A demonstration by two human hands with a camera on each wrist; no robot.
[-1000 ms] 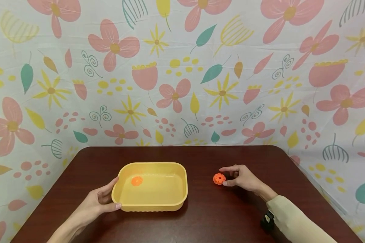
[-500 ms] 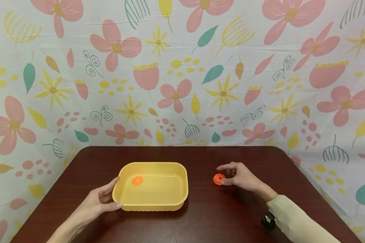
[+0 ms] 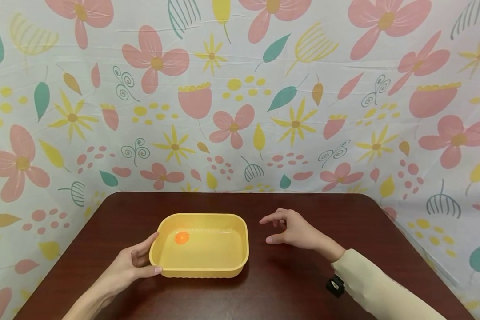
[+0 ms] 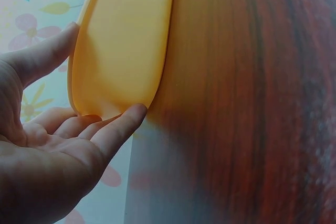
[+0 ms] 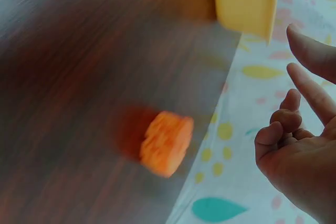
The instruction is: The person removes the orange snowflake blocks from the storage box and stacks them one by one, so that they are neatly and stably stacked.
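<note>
My left hand (image 3: 130, 265) grips the left end of a yellow rectangular tub (image 3: 204, 270), one fingertip at the far side and the thumb at the near corner. In the left wrist view, the hand wraps that same rounded end of the tub (image 4: 123, 40). Inside the tub, towards its left, lies an orange flower-shaped piece (image 3: 182, 238). My right hand (image 3: 296, 229) hovers right of the tub with thumb and index finger extended and parted. A second orange piece (image 5: 168, 145), blurred, shows on the table apart from the right hand; in the head view that hand hides it.
The dark reddish wooden table (image 3: 324, 284) has rounded far corners. A white cloth with printed flowers and leaves (image 3: 240, 89) hangs behind and beside it. A black strapped device (image 3: 335, 286) sits at the right sleeve.
My right hand has moved left and slightly farther away, towards the tub, leaving its place beside the second orange piece, now covered from the head view. The left hand keeps its hold.
</note>
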